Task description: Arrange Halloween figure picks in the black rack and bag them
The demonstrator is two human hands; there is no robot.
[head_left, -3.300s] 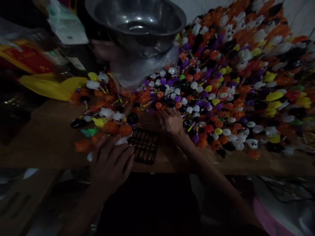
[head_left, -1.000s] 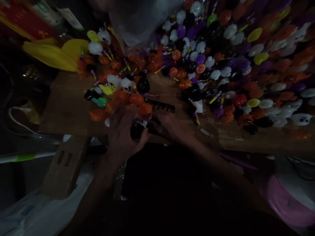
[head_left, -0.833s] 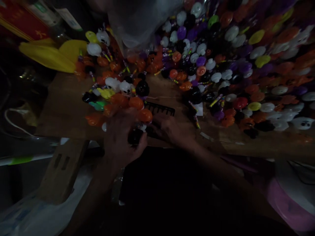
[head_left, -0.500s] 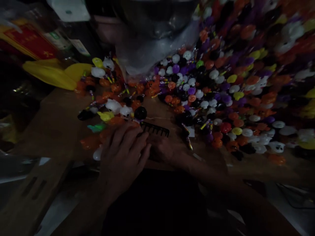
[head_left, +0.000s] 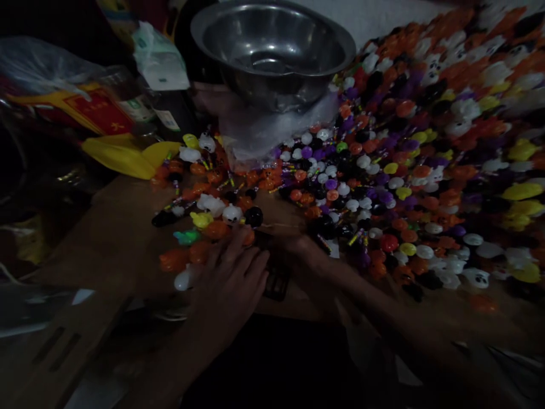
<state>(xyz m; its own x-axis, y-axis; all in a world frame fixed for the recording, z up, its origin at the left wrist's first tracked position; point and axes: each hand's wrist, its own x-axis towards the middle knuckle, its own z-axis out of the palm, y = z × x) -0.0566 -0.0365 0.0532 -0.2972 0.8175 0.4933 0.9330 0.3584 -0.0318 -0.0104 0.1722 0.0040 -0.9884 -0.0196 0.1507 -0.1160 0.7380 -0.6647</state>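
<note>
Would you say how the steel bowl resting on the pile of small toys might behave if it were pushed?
The steel bowl probably slides or tips easily: it sits on crumpled clear plastic and loose toys. It looks thin, empty and rigid, so likely light.

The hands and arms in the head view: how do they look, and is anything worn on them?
Both arms are bare as far as the dim picture shows: no sleeve, glove or watch is visible. The left hand shows long, slim fingers. The right hand is darker in shadow and blurred, so rings or marks cannot be told. Its forearm runs to the lower right edge.
</note>
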